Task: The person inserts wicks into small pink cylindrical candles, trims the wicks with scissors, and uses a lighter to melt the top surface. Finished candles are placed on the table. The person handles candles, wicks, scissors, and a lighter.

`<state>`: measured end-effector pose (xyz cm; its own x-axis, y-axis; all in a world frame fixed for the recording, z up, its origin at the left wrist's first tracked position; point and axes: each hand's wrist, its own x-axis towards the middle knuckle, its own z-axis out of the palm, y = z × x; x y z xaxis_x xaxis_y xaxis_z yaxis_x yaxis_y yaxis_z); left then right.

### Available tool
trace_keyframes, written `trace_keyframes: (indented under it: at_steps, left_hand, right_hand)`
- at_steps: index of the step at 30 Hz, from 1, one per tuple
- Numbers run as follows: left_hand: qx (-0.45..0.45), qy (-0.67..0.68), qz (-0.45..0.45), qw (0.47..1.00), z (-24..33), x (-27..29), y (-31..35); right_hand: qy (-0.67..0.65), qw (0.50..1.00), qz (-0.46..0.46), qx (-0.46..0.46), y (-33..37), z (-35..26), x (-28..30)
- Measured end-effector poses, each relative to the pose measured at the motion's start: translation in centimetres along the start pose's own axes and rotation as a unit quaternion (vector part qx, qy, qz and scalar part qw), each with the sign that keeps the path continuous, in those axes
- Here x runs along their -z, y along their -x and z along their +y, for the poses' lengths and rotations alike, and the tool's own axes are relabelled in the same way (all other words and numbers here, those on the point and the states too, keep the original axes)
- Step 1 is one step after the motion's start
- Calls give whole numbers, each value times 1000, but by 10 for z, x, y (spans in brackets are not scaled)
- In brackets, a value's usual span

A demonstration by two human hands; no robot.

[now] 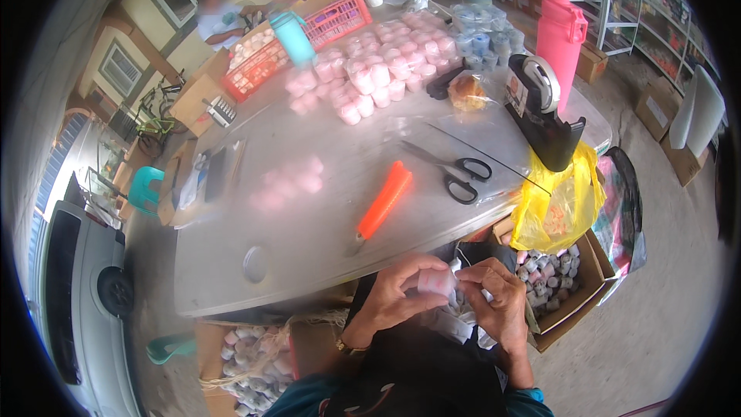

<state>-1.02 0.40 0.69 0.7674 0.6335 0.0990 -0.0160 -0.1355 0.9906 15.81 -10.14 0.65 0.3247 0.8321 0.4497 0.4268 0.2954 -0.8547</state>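
Note:
My left hand [401, 293] grips a small pale pink-and-white cylinder [438, 282] between thumb and fingers, above my lap. Close on its right side, my right hand [494, 298] is closed in a pinch; what its fingertips hold is too small to make out. Crumpled white material [451, 323] lies below both hands. On the table [324, 220] just beyond them lies an orange-handled cutter [384, 199]. Black-handled scissors [455, 174] rest farther right, blades toward the far left. A small group of pink cylinders [289, 183], partly blurred, sits left of the cutter.
An open carton [590, 297] of small cylinders stands at my right, beside a yellow plastic bag [559, 201]; another box [301, 347] is at my left. A black tape dispenser [548, 127] and pink bottle [559, 42] stand at the table's right. Wrapped pink bundles [386, 69] fill its far part.

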Motion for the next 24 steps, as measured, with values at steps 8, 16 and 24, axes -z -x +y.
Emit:
trace_keyframes:
  at_steps: [8,16,24]
  left_hand:
    - [40,78,26,996,-1,5,6]
    - [-7,59,27,998,-1,10,15]
    - [-30,385,35,922,-13,-3,25]
  right_hand:
    - [6,999,-38,2,-3,-11,0]
    - [39,998,-21,-41,-1,-25,-14]
    - [65,996,-49,-25,5,-35,-38]
